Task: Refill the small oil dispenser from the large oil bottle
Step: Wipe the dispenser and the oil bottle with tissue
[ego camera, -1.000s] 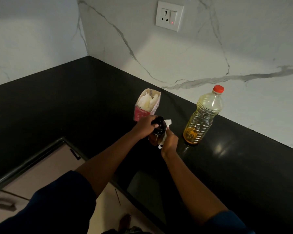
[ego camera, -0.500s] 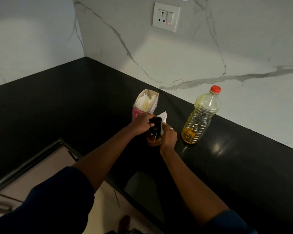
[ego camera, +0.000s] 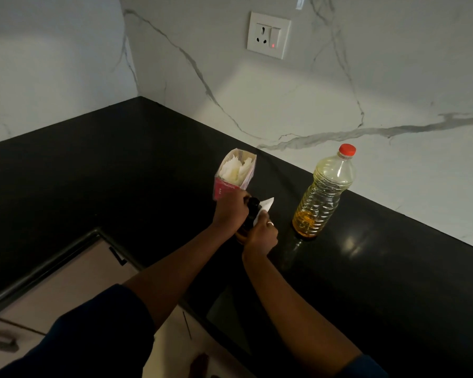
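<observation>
Small oil dispenser (ego camera: 253, 211) stood on the black counter (ego camera: 120, 173), clamped between both hands. Left hand (ego camera: 229, 211) gripped its dark top from the left, fingers curled over it. Right hand (ego camera: 262, 233) pinched a white tissue (ego camera: 266, 205) against the dispenser's right side. Both forearms reached forward and converged, wrists close together. Tissue box (ego camera: 234, 177) stood just behind the hands. Large oil bottle (ego camera: 322, 195) stood upright to the right, apart from the hands, with its red cap (ego camera: 347, 150) fitted and oil low in its base. No pouring was under way. Judged status: top-handling or wiping stage. Whether the refill was complete could not be determined.
</observation>
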{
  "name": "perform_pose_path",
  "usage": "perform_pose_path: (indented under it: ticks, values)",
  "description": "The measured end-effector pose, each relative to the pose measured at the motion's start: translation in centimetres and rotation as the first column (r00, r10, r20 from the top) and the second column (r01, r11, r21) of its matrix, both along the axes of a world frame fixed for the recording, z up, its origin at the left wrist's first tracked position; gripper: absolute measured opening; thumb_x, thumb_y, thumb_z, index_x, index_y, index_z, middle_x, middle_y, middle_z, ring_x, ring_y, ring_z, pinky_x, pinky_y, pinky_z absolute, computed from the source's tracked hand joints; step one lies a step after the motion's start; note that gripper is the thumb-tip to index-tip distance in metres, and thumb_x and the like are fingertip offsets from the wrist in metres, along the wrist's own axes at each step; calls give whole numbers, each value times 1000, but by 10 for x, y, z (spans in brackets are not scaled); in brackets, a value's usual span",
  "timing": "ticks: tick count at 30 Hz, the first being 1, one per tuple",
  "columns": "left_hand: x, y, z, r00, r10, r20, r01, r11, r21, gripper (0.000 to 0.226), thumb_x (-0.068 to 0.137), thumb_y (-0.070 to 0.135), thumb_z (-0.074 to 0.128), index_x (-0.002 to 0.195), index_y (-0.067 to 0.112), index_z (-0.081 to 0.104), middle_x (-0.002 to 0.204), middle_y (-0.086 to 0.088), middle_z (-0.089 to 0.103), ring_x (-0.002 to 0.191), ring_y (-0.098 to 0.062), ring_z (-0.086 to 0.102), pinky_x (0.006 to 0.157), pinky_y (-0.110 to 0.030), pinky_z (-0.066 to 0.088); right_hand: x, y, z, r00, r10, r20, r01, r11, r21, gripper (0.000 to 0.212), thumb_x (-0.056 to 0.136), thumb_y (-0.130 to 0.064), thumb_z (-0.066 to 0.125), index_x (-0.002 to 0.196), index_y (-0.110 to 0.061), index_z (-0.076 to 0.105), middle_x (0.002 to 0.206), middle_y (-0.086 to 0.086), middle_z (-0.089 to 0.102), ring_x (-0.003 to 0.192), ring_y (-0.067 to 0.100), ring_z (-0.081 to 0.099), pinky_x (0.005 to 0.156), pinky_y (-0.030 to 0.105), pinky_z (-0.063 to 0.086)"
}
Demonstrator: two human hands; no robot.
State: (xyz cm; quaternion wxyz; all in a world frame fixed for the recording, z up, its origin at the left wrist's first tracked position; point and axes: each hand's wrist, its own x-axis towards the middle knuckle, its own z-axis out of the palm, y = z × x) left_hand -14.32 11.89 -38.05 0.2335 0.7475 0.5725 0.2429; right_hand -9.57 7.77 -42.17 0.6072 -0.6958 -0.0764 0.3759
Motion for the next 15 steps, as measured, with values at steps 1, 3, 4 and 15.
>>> perform_pose_path:
  ticks: [1, 3, 4, 15]
  values:
    - [2, 0, -1, 1000, -9, -4, 8, 999, -31, 24, 94, 13, 47, 116, 12, 58, 113, -6, 63, 103, -16, 61, 84, -23, 47, -3, 0, 0, 1000, -16, -10, 17, 1000, 7, 35, 97, -35, 44, 103, -8, 65, 89, 2, 64, 90, 22, 65, 83, 43, 56]
    - [2, 1, -3, 999, -44, 25, 46, 994, -95, 27, 95, 11, 45, 119, 12, 57, 116, -7, 62, 105, -17, 60, 86, -25, 49, -5, 1, 2, 999, -35, 6, 35, 999, 31, 32, 97, -31, 46, 106, -8, 66, 84, -1, 63, 89, 20, 66, 83, 43, 56]
    - [1, 1, -4, 996, -78, 47, 83, 990, -112, 28, 95, 11, 44, 120, 12, 57, 117, -8, 62, 105, -17, 60, 88, -25, 50, -4, 2, 3, 999, -31, 29, 29, 999, 43, 31, 97, -29, 47, 111, -10, 65, 89, 0, 65, 90, 20, 66, 83, 43, 56]
    - [-1, -25, -28, 905, -147, 399, 239, 952, -192, 47, 94, 4, 41, 140, 12, 32, 139, -10, 42, 129, -20, 42, 100, -23, 36, 23, 8, 11, 986, 116, 118, -121, 992, 33, 26, 94, -24, 49, 79, -13, 68, 83, 5, 68, 86, 22, 65, 84, 41, 53]
